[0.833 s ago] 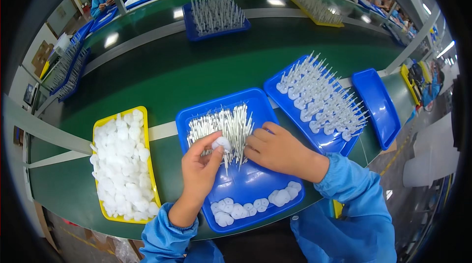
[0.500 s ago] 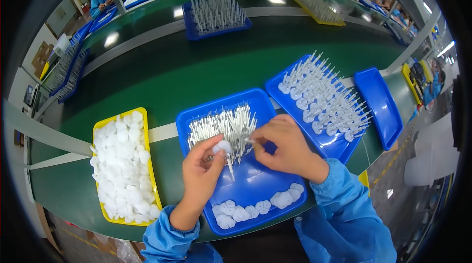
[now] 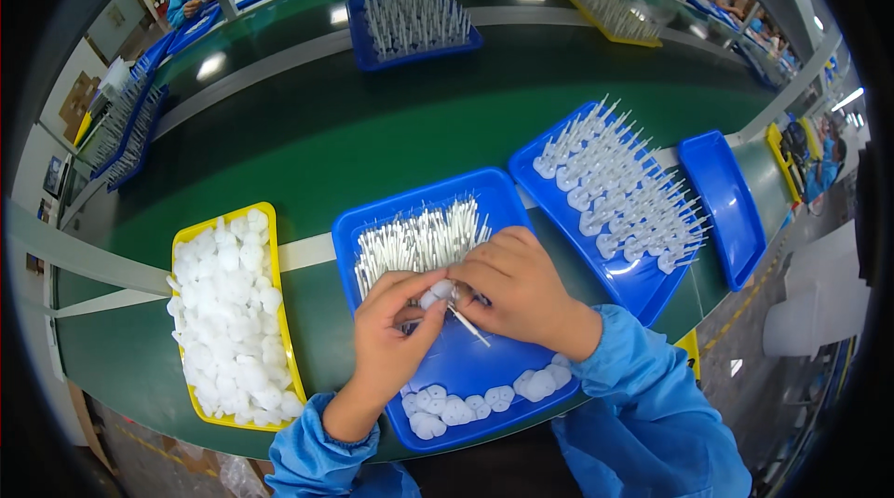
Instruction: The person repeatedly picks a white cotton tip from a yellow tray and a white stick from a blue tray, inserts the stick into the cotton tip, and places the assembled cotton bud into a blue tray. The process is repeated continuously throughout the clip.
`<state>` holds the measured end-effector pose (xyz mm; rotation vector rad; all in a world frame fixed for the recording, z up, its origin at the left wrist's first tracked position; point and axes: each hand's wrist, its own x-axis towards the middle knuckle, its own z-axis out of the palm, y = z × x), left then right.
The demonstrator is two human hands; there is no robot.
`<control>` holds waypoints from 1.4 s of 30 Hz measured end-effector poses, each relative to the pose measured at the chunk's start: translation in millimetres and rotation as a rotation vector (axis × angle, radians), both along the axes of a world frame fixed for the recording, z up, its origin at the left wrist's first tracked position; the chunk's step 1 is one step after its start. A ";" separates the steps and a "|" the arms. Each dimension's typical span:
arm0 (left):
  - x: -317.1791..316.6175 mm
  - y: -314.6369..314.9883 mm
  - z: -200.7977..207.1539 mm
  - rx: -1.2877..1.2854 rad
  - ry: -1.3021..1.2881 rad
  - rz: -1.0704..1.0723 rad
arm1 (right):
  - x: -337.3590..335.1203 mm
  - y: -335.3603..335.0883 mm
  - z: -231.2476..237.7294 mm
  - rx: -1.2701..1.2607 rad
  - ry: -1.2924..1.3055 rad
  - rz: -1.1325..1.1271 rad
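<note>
My left hand (image 3: 393, 335) pinches a small white plastic disc (image 3: 437, 294) between thumb and fingers, above the middle blue tray (image 3: 484, 370). My right hand (image 3: 529, 298) meets it there, its fingers closed at the disc's edge; what they grip is hidden. A thin white stick (image 3: 470, 327) slants out below the fingertips, toward the tray's bare floor. Behind the hands, a dense bunch of thin white sticks (image 3: 410, 242) fills the far part of that tray. White lobed discs (image 3: 456, 409) lie in a row along its near edge.
On the left stands a yellow tray (image 3: 290, 349) heaped with white plastic pieces (image 3: 228, 330). A blue tray (image 3: 643, 298) of upright stick-and-disc pieces (image 3: 624, 195) is at right, beside a bare blue tray (image 3: 726, 205). More filled trays (image 3: 414, 23) stand across the green table (image 3: 326, 140).
My right hand has moved left from the stick bunch to the disc, and the hands now meet. The stick below the disc has swung from nearly upright to slanting right.
</note>
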<state>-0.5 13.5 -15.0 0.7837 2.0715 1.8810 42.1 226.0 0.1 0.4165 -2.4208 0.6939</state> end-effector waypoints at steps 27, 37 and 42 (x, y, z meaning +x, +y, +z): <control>-2.3 0.3 -10.1 0.227 -0.273 0.142 | 13.6 8.7 5.4 -0.267 -0.286 0.116; -2.0 0.9 -6.8 0.234 -0.251 0.156 | 12.4 7.3 3.5 -0.238 -0.301 0.132; -3.0 1.2 -6.0 0.223 -0.238 0.145 | 14.4 8.6 14.0 -0.418 -0.588 0.078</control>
